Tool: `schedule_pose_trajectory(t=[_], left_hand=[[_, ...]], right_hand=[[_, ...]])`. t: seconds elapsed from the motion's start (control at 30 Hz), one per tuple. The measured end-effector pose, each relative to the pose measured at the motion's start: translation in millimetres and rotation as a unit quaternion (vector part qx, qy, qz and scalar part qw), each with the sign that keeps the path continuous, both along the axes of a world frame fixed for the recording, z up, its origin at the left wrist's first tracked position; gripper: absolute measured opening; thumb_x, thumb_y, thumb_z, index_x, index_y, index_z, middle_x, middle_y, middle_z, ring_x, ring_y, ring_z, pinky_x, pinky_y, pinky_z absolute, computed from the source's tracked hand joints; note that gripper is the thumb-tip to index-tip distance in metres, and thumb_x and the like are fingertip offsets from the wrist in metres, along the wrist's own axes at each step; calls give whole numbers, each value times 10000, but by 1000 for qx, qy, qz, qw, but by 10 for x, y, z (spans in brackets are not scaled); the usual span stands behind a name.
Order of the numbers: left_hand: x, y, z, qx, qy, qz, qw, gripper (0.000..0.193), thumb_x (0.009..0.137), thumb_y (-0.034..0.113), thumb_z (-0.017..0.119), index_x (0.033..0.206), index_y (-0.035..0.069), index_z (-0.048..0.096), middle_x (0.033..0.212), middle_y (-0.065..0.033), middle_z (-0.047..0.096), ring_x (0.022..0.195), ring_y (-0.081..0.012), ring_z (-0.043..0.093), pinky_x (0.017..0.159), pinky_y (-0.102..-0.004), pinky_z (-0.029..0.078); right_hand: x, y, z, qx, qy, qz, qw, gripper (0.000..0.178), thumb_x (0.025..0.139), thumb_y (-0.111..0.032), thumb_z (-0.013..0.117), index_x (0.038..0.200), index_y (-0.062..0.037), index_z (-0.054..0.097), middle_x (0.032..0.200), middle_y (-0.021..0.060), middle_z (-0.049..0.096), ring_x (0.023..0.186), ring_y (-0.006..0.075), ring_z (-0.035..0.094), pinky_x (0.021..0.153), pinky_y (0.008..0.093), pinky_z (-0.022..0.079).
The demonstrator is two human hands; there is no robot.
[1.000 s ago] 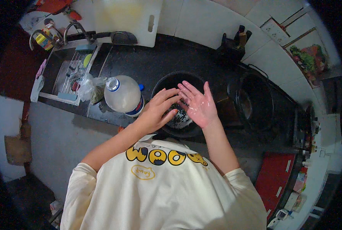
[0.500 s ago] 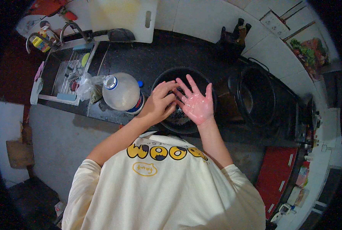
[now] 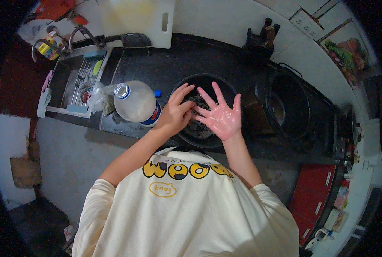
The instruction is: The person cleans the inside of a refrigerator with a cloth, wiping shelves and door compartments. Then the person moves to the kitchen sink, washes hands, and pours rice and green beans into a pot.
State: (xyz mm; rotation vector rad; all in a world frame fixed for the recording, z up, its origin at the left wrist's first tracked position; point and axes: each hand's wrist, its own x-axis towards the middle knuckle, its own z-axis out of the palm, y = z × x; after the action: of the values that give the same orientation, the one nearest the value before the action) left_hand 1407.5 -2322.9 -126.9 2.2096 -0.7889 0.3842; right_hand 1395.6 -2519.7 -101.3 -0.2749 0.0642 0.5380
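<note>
My right hand (image 3: 222,119) is turned palm up with its fingers spread wide, wet and with bits stuck to the palm. Beside it, my left hand (image 3: 177,112) is palm down, fingers apart and loosely bent, some fingertips close to the right hand's fingers. Neither hand holds anything that shows. Both are over a round black pan (image 3: 204,78), whose dark, grainy contents can be seen between the hands. To the left of my left hand stands a large clear plastic jug (image 3: 137,100) with its mouth uncovered; a small blue cap (image 3: 157,93) lies beside it.
A sink (image 3: 66,85) with a rack in it is at the far left, next to a clear plastic bag (image 3: 99,96). A white cutting board (image 3: 150,21) leans on the back wall. Right of the pan stands a large black pot (image 3: 287,107); behind is a knife block (image 3: 259,43).
My left hand has drawn slightly back from the right palm and its fingers have opened more. The right fingers are spread wider, and more of the pan's contents show.
</note>
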Motion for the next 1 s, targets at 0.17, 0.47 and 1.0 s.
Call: schedule_pose_trajectory(t=[0.17,0.47,1.0], left_hand=[[-22,-77,9,-17,-5,28,999,547,712,-19,654,1240,121,618,1442,-216,395,1344,-434,365,1085,-501,353],[-32,-238,108,138,-111,-36,984,687,670,17,711,1290,289,588,1456,-153,399,1346,-339,397,1085,-510,354],[-2,-429,278,-100,39,16,994,229,713,203,777,927,136,727,1371,-106,485,1265,-307,432,997,-455,353]], right_hand=[[1,-64,-42,-2,-15,14,1000,800,882,-765,263,1509,-269,285,1508,127,355,1283,408,414,1069,625,261],[-56,-49,-119,-104,21,30,994,817,883,-768,274,1480,-215,354,1358,122,509,1189,272,520,1022,477,370],[-66,2,-144,-146,21,54,988,671,947,-652,344,1367,-151,491,1299,45,567,1209,214,532,1013,397,417]])
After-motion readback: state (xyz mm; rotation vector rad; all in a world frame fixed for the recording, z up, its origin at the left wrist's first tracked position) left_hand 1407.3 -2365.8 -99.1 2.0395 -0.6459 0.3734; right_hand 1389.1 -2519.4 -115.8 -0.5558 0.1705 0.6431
